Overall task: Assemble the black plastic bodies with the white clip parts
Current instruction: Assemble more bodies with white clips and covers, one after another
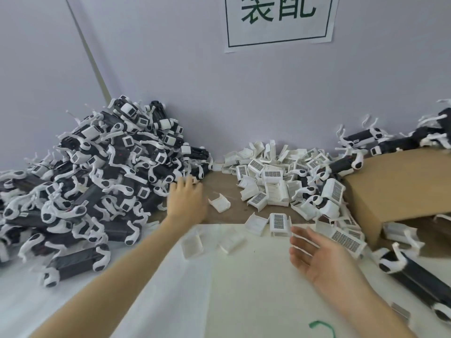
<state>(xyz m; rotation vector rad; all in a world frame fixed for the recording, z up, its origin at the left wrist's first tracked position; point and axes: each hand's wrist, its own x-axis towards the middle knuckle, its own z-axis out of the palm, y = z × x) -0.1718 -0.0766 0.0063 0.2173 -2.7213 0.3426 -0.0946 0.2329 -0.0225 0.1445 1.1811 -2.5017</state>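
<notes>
Big heap of black plastic bodies [97, 186] fills the left of my frame, dark bars with white curved arms, long axes jumbled every way. White clip parts [273, 181] pile centre-right, small ribbed shells. My left hand [186, 201] reaches mid-frame, fingers straight, gripping nothing. My right hand [317, 254], lower right, lies relaxed, palm up.

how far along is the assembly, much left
Done: a big pile of assembled units sits at left, black bodies with white parts fitted. In hand: nothing; the left hand reaches flat toward that pile's edge, and the right hand hangs open near loose clips. Left: a heap of clips in the middle and more bodies at right by the cardboard box. Plenty appears to remain.
</notes>
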